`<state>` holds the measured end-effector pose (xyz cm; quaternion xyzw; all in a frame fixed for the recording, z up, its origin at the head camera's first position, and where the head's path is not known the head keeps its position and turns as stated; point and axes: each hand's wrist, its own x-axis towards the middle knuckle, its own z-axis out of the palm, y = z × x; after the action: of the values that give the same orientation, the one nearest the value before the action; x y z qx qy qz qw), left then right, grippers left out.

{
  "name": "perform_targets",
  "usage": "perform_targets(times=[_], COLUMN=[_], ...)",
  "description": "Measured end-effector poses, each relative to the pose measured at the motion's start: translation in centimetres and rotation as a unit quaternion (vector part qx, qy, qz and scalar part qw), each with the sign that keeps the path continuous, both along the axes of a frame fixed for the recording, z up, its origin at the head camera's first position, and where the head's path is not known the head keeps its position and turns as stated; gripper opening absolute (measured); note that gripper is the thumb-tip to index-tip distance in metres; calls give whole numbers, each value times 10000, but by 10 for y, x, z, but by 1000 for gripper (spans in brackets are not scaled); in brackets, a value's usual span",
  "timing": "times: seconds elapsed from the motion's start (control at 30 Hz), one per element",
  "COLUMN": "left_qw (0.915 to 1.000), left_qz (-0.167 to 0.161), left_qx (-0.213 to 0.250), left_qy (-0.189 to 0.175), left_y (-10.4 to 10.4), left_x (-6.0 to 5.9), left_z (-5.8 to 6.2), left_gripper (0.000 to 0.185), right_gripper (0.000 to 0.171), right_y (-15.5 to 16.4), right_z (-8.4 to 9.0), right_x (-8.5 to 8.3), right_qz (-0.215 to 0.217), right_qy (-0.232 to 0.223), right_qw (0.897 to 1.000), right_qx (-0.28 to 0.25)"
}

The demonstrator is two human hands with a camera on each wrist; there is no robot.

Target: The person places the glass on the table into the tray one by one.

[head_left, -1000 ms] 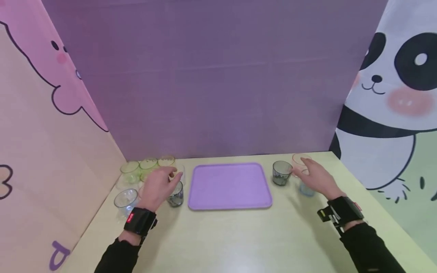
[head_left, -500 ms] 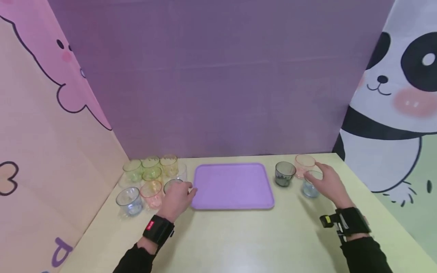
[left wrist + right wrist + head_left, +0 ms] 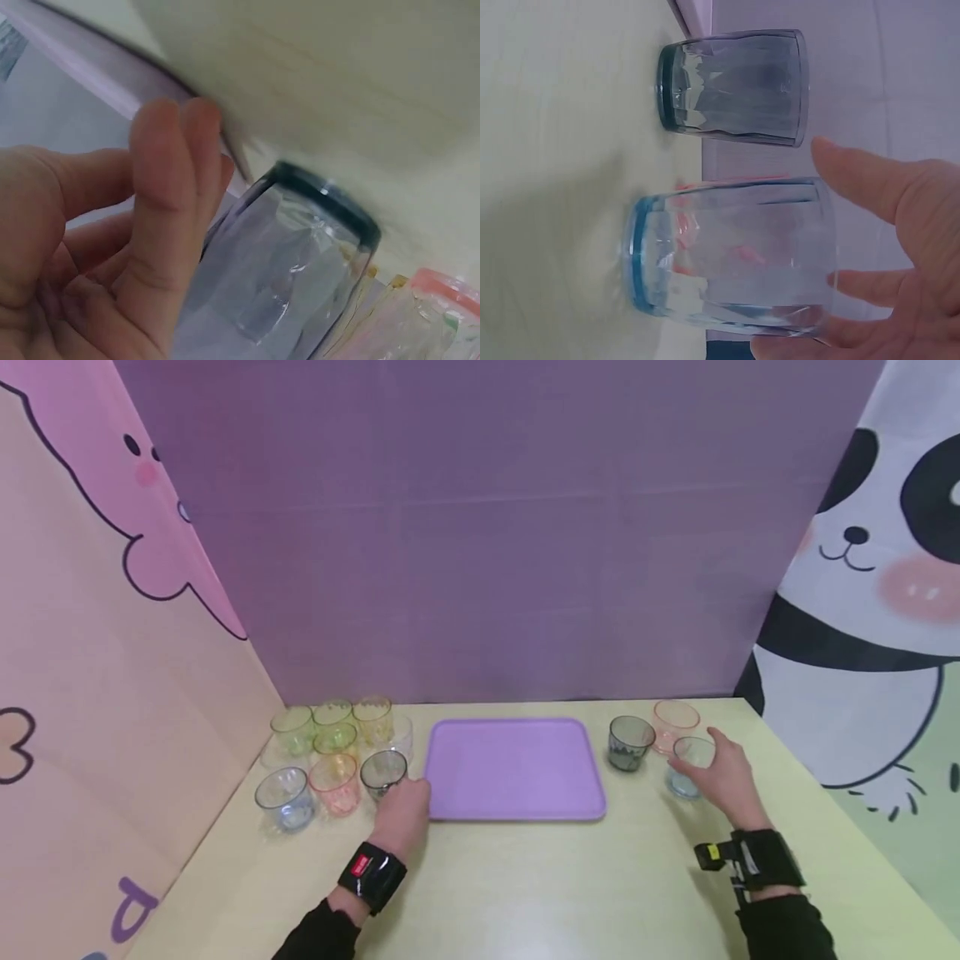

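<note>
My left hand (image 3: 405, 806) lies on the table at the front left corner of the purple tray (image 3: 517, 768), right beside a dark grey glass (image 3: 383, 771). In the left wrist view its fingers (image 3: 161, 187) are loosely bent next to that glass (image 3: 292, 262) and hold nothing. My right hand (image 3: 726, 772) is spread around a pale blue glass (image 3: 684, 768) right of the tray. The right wrist view shows thumb and fingers (image 3: 870, 180) open on either side of the blue glass (image 3: 735, 255), without closing on it.
A second dark grey glass (image 3: 628, 742) and a pink glass (image 3: 675, 722) stand near the blue one. Left of the tray is a cluster of several glasses: green (image 3: 292, 729), yellow (image 3: 372, 718), pink (image 3: 333, 781), blue (image 3: 283, 795). Printed screens wall in the table.
My left hand drew back from over the glass cluster to the tray's front left corner. My right hand shifted from the pink glass to the blue glass.
</note>
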<state>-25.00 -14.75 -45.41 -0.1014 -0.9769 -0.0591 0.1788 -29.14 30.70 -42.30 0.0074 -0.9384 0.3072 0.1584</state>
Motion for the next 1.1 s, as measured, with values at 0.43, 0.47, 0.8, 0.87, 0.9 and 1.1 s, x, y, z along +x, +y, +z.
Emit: perform_targets(times=[0.43, 0.47, 0.8, 0.87, 0.9, 1.1], left_qw=[9997, 9996, 9993, 9992, 9991, 9992], left_qz=[213, 228, 351, 374, 383, 362], left_qx=[-83, -89, 72, 110, 123, 169], left_qy=[-130, -144, -99, -91, -96, -81], left_y=[10, 10, 12, 12, 12, 10], left_x=[-17, -17, -15, -14, -14, -12], left_z=[-12, -11, -13, -13, -13, -15], left_gripper=[11, 11, 11, 12, 12, 11], right_gripper=[100, 100, 103, 103, 101, 94], right_y=[4, 4, 2, 0, -1, -25], right_z=[-9, -9, -7, -3, 0, 19], right_x=[-3, -3, -3, -1, 0, 7], right_qz=[-321, -338, -699, -748, -750, -570], right_qy=[-605, -658, -857, -732, -645, 29], right_qw=[9965, 9959, 9898, 9885, 9877, 9834], right_qx=[-474, -518, -894, -1093, -1209, -1725])
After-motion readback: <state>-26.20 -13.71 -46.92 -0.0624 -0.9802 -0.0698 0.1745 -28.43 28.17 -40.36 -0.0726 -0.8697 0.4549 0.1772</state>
